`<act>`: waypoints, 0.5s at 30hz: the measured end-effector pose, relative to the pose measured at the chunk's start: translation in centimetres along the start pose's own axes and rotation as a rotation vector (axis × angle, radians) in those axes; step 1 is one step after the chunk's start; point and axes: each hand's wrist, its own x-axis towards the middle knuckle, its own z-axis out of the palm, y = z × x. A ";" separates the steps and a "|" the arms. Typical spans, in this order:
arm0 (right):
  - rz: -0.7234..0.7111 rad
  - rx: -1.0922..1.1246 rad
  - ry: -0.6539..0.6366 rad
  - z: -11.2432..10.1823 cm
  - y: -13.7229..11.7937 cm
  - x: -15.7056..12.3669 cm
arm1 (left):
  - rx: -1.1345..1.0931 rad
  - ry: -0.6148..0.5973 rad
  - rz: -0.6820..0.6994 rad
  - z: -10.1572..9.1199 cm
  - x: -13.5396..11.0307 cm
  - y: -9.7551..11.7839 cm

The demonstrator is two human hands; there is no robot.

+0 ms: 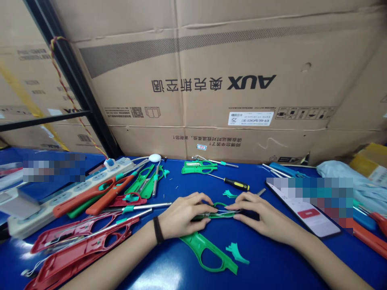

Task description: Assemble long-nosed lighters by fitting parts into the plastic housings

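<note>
Both hands pinch one green lighter half-shell (pixel 223 216) on the blue table, with thin white wires running along its top. My left hand (pixel 189 211), a black band at its wrist, grips the left end. At the other end, the fingertips of my right hand (pixel 259 211) press on the shell and wires. Parts inside the shell are mostly covered by fingers. Just below lies another green half-shell (pixel 208 254) with an oval finger hole. Teal trigger pieces sit nearby, one trigger (pixel 237 253) below my right hand and another trigger (pixel 230 194) above the held shell.
A yellow-black screwdriver (pixel 237 184) lies behind the hands, near green casing parts (pixel 198 166). Red half-shells (pixel 87 245), orange lighter bodies (pixel 109 192) and a power strip (pixel 78 189) fill the left. At right lies a phone (pixel 314 219). A large cardboard box (pixel 211 48) stands behind.
</note>
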 end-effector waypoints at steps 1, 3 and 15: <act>0.002 0.023 0.015 0.0 0.1 0.0 | -0.003 0.003 -0.002 0.0 0.0 0.0; -0.002 0.056 0.046 0.1 0.2 0.1 | -0.008 0.008 -0.002 0.0 0.0 0.0; -0.029 0.056 0.114 0.9 -0.3 0.3 | -0.035 0.031 -0.017 0.1 0.0 0.2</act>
